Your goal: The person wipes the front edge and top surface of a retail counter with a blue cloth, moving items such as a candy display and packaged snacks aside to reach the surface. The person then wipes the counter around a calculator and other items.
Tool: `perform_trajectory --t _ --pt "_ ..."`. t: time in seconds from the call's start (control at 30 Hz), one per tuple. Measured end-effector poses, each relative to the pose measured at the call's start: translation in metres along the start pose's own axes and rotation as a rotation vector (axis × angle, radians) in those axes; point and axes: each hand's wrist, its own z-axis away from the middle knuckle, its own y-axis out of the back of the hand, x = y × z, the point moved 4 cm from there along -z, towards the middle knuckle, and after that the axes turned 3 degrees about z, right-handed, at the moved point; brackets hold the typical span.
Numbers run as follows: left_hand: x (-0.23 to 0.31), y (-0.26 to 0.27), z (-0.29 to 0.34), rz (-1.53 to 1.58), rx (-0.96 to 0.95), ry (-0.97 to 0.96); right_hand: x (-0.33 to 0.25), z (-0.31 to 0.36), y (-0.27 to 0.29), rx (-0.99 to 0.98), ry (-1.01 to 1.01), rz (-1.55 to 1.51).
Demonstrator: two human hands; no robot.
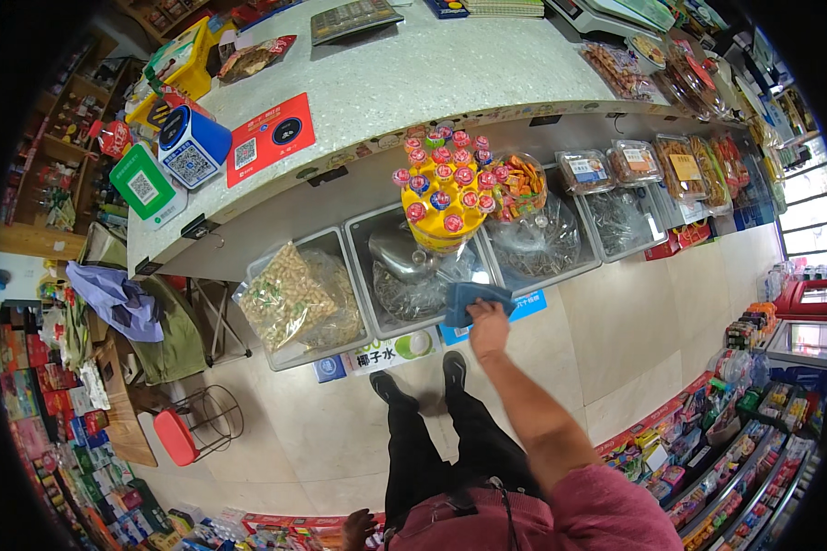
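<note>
My right hand (489,331) is closed on a folded blue-grey cloth (478,296), held over the near edge of a grey bin (381,317). That bin contains a metal scoop (402,255) and clear plastic. Just beyond the cloth stands a yellow lollipop holder (446,241) full of wrapped lollipops, with a tub of colourful wrapped sweets (521,188) to its right. My left hand (358,529) hangs low by my side at the bottom edge, dark and partly seen; its fingers look loosely apart, with nothing visible in them.
A speckled counter (450,64) curves behind the bins, with payment stands (191,147) at its left end. A bag of peanuts (289,298) fills the left bin. Packaged snacks (586,172) line the right. A red-seated stool (176,437) stands at left; stocked shelves (753,468) are at right.
</note>
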Motion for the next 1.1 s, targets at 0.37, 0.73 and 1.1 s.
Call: perform_trajectory --t 0.37,0.73,1.1 --pt "0.025 0.002 -0.014 0.050 0.000 -0.055 -0.089 0.014 -0.050 -0.351 0.609 -0.085" --pt "0.009 -0.006 -0.035 -0.094 -0.111 0.065 0.034 -0.095 0.029 -0.364 0.264 0.297" --pt "0.013 -0.005 -0.039 0.157 -0.027 0.292 0.003 0.025 0.006 -0.598 0.074 -0.281"
